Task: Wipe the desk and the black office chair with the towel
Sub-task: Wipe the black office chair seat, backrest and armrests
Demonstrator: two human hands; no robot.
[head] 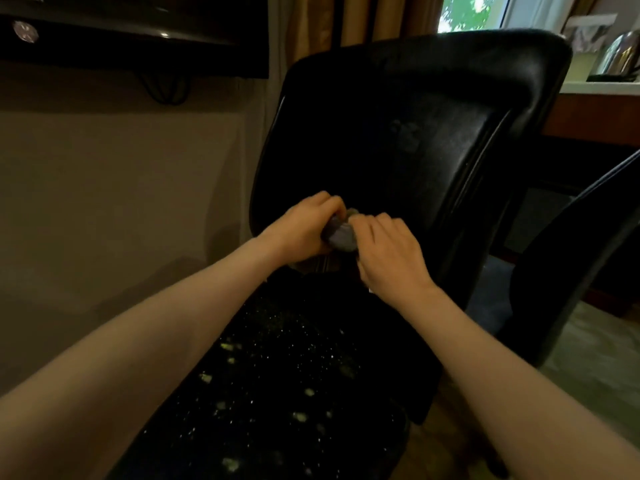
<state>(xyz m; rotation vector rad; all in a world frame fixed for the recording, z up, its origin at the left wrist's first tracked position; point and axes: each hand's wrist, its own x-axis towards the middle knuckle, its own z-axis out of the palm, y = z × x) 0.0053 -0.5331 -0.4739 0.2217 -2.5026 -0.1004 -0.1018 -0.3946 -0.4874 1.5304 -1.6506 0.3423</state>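
- towel (pixel 341 236): 1, bunched into a grey wad, no clear long axis. It sits low against the chair (pixel 398 133) backrest, just above the crease where the backrest meets the seat (pixel 294 358).
- left hand (pixel 304 226): fingers (pixel 327 202) curled round the wad's left side, gripping it.
- right hand (pixel 388 251): fingers (pixel 372 223) curled over the wad's right side, also gripping. The hands are almost touching, with the towel between them.
- Key relation: the towel is already in both grips, so neither hand is nearer. From the wad, the backrest rises up and away, and the seat runs down toward the camera.
- The seat is covered in pale specks and flecks, too many to count; it looks unwiped to me.
- surface (pixel 599 87): 1, far right behind the chair, well apart from the towel, on the right-hand side. A kettle (pixel 623 53) stands on it.
- Counts: 2 hands, 1 towel, 1 chair in work. There's a dark curved shape (pixel 571 258) at right; can't tell what it is.
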